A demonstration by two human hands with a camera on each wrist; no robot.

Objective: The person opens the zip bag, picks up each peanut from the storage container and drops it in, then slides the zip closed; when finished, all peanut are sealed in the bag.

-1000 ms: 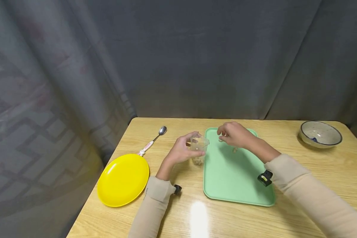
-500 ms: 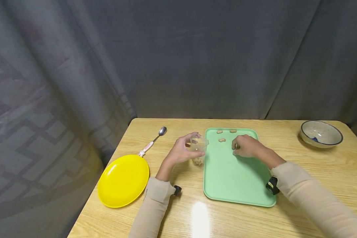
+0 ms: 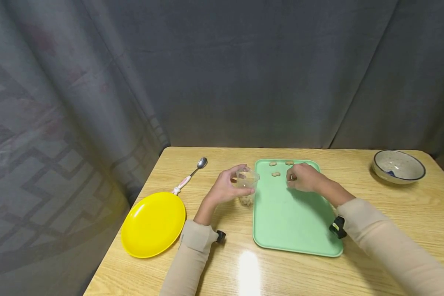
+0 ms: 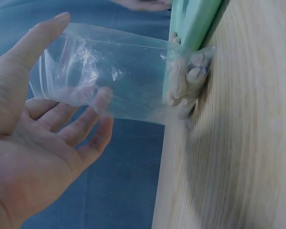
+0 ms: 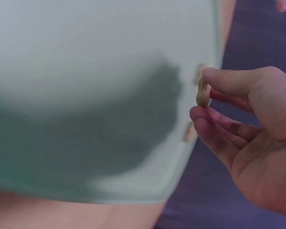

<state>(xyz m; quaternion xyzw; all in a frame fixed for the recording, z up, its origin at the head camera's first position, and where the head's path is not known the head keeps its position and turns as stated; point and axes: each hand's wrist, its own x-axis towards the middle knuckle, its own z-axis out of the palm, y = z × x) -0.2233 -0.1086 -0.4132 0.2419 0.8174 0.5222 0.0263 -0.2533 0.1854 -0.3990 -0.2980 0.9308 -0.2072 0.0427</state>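
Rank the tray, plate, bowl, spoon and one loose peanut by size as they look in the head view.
Largest to smallest:
1. Tray
2. Plate
3. Bowl
4. Spoon
5. Peanut

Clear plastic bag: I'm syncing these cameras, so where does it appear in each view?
Head: clear bag, slightly right of and below centre.
Left wrist: clear bag, mostly upper left, reaching past centre.
Right wrist: not visible.
Shared landmark: green tray, visible in all three.

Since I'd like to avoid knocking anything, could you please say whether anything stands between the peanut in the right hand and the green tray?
Nothing visible does: the right hand pinches the peanut over the green tray, while three other peanuts lie toward its far end.
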